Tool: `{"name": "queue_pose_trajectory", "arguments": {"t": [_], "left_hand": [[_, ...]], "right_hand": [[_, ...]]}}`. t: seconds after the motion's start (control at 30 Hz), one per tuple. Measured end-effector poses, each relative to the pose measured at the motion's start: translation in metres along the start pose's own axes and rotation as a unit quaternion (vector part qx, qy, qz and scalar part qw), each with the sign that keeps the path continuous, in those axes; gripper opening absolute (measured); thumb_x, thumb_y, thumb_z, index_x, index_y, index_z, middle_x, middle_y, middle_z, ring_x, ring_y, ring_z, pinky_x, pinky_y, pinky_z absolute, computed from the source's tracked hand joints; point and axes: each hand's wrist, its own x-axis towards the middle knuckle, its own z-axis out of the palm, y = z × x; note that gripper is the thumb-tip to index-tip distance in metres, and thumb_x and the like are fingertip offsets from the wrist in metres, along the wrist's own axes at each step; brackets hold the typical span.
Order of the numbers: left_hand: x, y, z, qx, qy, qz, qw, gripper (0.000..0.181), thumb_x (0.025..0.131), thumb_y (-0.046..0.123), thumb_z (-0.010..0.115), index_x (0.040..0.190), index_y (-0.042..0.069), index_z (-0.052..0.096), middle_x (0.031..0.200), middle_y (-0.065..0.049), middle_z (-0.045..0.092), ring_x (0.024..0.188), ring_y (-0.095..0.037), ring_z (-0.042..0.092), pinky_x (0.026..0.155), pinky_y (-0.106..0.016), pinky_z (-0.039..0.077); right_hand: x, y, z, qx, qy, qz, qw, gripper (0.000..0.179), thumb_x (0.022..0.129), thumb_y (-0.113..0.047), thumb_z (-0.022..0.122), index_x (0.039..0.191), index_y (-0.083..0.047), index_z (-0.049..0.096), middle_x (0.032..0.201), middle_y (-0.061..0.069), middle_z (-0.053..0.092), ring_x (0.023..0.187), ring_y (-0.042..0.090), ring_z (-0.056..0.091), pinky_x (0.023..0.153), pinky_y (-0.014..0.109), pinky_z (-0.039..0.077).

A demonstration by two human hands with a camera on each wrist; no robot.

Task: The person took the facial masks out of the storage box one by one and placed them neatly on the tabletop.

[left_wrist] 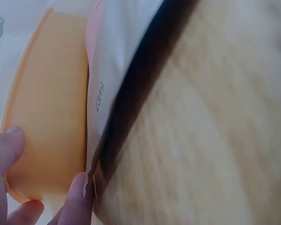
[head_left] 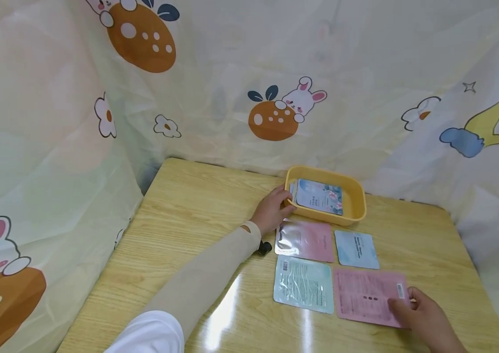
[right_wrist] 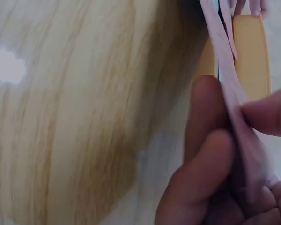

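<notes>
My left hand (head_left: 272,210) grips the near left corner of a yellow plastic basket (head_left: 357,203). In the left wrist view its fingertips lie along the basket's wall (left_wrist: 56,103), one at the corner of a pink-and-silver face mask packet (left_wrist: 105,79). Several packets are inside the basket, a blue floral face mask packet (head_left: 320,197) on top. My right hand (head_left: 428,314) pinches the right end of a pink face mask packet (head_left: 366,289), thumb over its printed side. The right wrist view shows this pink packet (right_wrist: 229,70) edge-on between thumb and fingers, raised over the table.
In front of the basket lie a pink-and-silver packet (head_left: 304,240), a small light-blue packet (head_left: 357,249) and a mint-green packet (head_left: 304,284). A small black object (head_left: 264,248) shows beside the left wrist. Printed cloth (head_left: 214,117) hangs behind the wooden table (head_left: 187,211).
</notes>
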Motion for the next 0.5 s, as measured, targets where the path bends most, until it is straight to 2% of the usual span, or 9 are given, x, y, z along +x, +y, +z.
{"name": "queue_pose_trajectory", "arguments": {"t": [0.2, 0.33, 0.5], "left_hand": [[0.001, 0.0, -0.001, 0.007, -0.006, -0.005, 0.9999, 0.021, 0.102, 0.038, 0.071, 0.113, 0.022, 0.063, 0.167, -0.007, 0.038, 0.147, -0.029, 0.044, 0.118, -0.039, 0.038], [0.001, -0.001, 0.0, 0.004, -0.006, -0.006, 1.0, 0.021, 0.102, 0.038, 0.071, 0.114, 0.022, 0.064, 0.167, -0.006, 0.037, 0.149, -0.028, 0.042, 0.119, -0.038, 0.037], [0.0, 0.0, 0.0, -0.001, -0.006, -0.009, 0.9999, 0.02, 0.102, 0.036, 0.071, 0.113, 0.021, 0.064, 0.167, -0.006, 0.037, 0.149, -0.028, 0.042, 0.118, -0.037, 0.037]], "right_hand": [[0.005, 0.001, 0.006, -0.042, -0.007, -0.003, 0.9991, 0.097, 0.086, -0.074, 0.07, 0.136, 0.008, 0.053, 0.106, 0.011, 0.069, 0.091, 0.026, 0.058, 0.072, 0.037, 0.052], [0.008, -0.001, 0.009, -0.062, -0.002, -0.024, 0.9978, 0.092, 0.087, -0.071, 0.072, 0.131, 0.008, 0.057, 0.101, 0.007, 0.068, 0.087, 0.023, 0.057, 0.068, 0.033, 0.047], [0.008, -0.003, 0.011, -0.09, 0.009, -0.057, 0.9943, 0.071, 0.09, -0.065, 0.072, 0.114, 0.001, 0.065, 0.087, 0.001, 0.062, 0.08, 0.019, 0.054, 0.063, 0.031, 0.04]]}}
